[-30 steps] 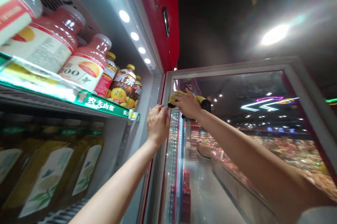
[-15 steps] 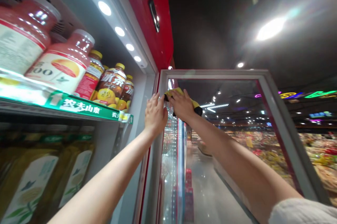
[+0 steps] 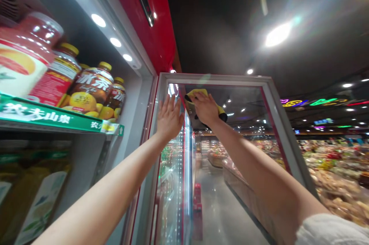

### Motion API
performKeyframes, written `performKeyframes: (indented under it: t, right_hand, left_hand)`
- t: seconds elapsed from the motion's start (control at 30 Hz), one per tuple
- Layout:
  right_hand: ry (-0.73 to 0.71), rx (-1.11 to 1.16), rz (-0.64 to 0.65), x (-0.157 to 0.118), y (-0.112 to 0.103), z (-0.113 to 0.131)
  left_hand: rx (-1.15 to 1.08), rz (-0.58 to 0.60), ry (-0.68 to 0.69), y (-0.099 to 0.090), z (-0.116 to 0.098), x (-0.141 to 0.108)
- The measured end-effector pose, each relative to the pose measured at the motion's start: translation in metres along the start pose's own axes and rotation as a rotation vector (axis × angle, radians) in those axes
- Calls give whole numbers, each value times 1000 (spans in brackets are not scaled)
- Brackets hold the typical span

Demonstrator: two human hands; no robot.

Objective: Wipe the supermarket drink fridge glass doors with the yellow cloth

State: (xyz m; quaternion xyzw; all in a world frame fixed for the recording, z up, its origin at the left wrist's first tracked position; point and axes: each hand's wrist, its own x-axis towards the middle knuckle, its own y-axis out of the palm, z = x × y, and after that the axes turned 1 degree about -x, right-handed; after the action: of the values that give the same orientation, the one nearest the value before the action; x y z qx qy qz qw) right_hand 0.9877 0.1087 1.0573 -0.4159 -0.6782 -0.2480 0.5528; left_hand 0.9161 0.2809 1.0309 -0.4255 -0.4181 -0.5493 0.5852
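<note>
Bottles of iced tea point(image 3: 89, 91) are ranked on a shelf, behind a green price strip point(image 3: 49, 119) whose end lies just left of the open glass door point(image 3: 173, 183). The left hand point(image 3: 169, 119) is laid flat on the pane, fingers spread, with nothing held. Just beside it but apart, the right hand point(image 3: 205, 108) is pressed over a yellow cloth point(image 3: 196, 94), which is held against the upper glass. If the unlatched door were pushed too hard, it could be swung and the hands thrown off balance; the cloth could also be dropped if the grip were loosened. Above, movement is bounded by the door's top rail point(image 3: 213, 77); to the right, open room is left along the store aisle point(image 3: 219, 214).
</note>
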Motion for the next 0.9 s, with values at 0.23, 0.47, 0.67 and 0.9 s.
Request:
performKeyframes:
  t: [0.23,0.47,0.67,0.9]
  right_hand:
    - [80,-131,11,-36,-7,-23]
    - [316,-215,-71,-17,-44,-85]
    - [161,-283,-54,-48,-58,-90]
    - [409,-344,-125,-59,-99,-128]
  left_hand:
    - [-55,41,67,22,-12,-4]
    - [-49,119,80,29,-55,16]
    - [-88,76,144,29,-95,22]
    - [-183,96,142,24,-124,24]
